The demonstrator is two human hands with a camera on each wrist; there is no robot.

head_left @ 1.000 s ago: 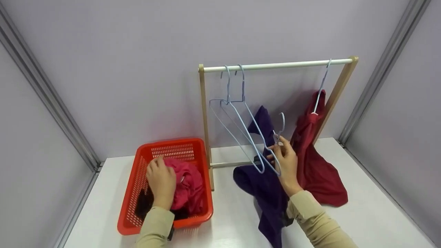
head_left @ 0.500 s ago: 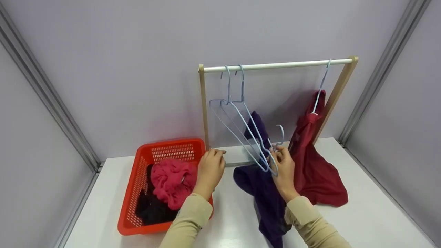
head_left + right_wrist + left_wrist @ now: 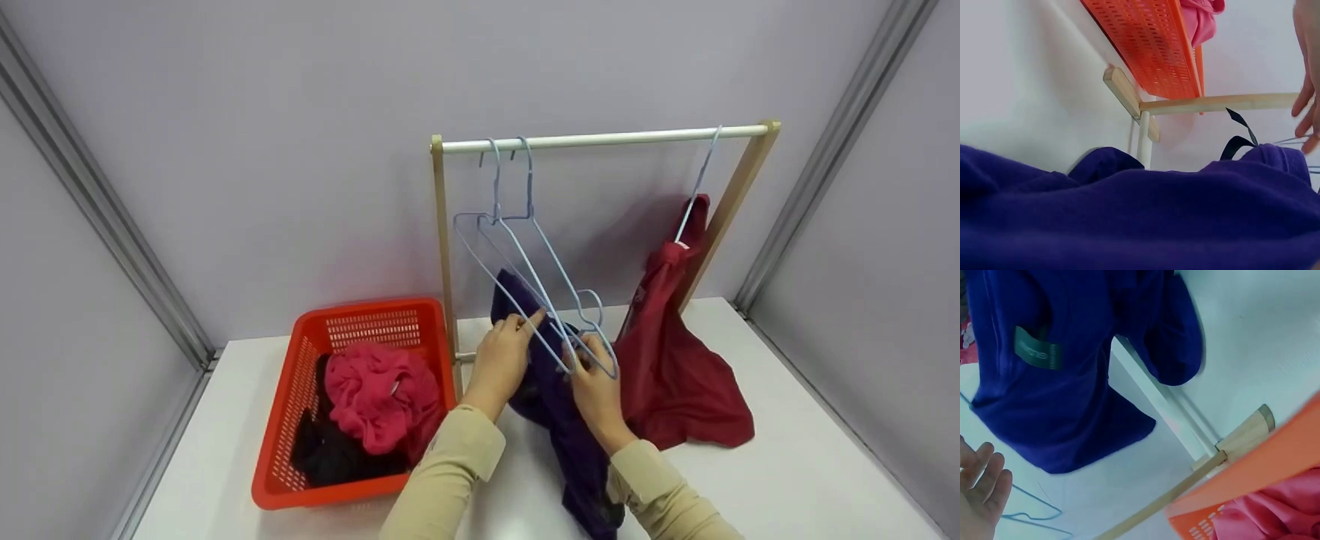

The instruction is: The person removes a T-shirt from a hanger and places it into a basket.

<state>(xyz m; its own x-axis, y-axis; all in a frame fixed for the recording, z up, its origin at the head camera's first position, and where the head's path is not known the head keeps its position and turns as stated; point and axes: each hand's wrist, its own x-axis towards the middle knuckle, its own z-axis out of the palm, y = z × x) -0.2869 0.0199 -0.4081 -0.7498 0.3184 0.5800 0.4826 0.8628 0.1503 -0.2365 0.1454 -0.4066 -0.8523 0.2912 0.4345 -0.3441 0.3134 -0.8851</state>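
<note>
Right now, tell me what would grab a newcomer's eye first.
Probably the red basket at the left of the white table, with a bright pink garment inside. Then the purple garment by the left hand and right hand, and the dark red garment hanging at the right end of the rack.

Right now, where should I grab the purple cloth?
Maybe pinch its raised top end, coming from the left: the purple cloth sticks up there, close to the left hand, while the right hand holds a hanger farther right.
</note>
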